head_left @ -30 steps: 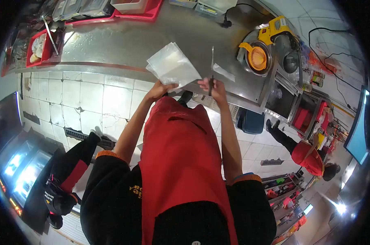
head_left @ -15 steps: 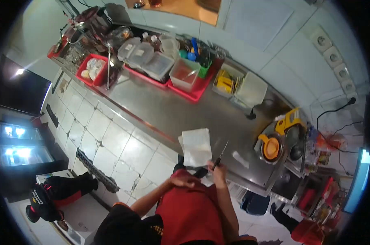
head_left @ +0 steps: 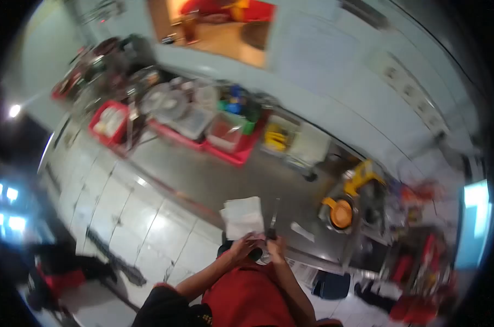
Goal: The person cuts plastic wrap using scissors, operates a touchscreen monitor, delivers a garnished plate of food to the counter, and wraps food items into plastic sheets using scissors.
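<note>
My right hand is closed round the dark handle of a knife, its narrow blade pointing away from me over the steel counter. My left hand is at the near edge of a stack of white paper sheets, close beside my right hand. Motion blur smears its fingers, so I cannot tell whether it grips the paper. The stack lies at the counter's front edge. To the right of the knife lies a small white strip.
Along the wall stand a red tray with containers, a red basket and a bin with yellow packets. An orange strainer sits at the right. Another person is at the lower left.
My left hand has moved forward from my apron to the paper's near edge. My right hand still holds the knife, now pointing more straight ahead. The whole view has shifted and blurred.
</note>
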Demonstrator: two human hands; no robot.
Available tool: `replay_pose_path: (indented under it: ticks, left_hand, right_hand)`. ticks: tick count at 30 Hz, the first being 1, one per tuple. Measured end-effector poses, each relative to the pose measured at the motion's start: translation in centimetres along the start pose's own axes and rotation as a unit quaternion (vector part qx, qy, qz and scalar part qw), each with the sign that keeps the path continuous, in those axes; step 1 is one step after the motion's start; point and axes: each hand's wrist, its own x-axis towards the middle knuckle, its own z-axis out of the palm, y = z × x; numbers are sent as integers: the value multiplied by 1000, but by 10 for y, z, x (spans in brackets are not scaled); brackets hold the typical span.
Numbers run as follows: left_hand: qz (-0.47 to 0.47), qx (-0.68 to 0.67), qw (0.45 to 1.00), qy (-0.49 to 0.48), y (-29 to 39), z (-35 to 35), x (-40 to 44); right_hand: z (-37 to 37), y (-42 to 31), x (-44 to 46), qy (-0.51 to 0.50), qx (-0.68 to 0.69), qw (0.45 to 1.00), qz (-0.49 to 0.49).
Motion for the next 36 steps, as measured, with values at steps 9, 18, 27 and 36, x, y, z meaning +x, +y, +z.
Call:
replay_pose_path:
  ticks: [9,18,27,36]
  left_hand:
    - [72,403,900,-148,13,-2,27]
    - [-68,-82,993,48,52,14,46]
    - [22,-223,959,172,69,47,60]
    - [32,257,959,118,46,11,60]
  right_hand:
    - [-14,65,39,99,-132,982,-95]
    - [-64,59,18,-63,29,996,58]
    - [-61,75,-19,-149,22,987,54]
    - [-56,63,-17,-164,-16,979,-123]
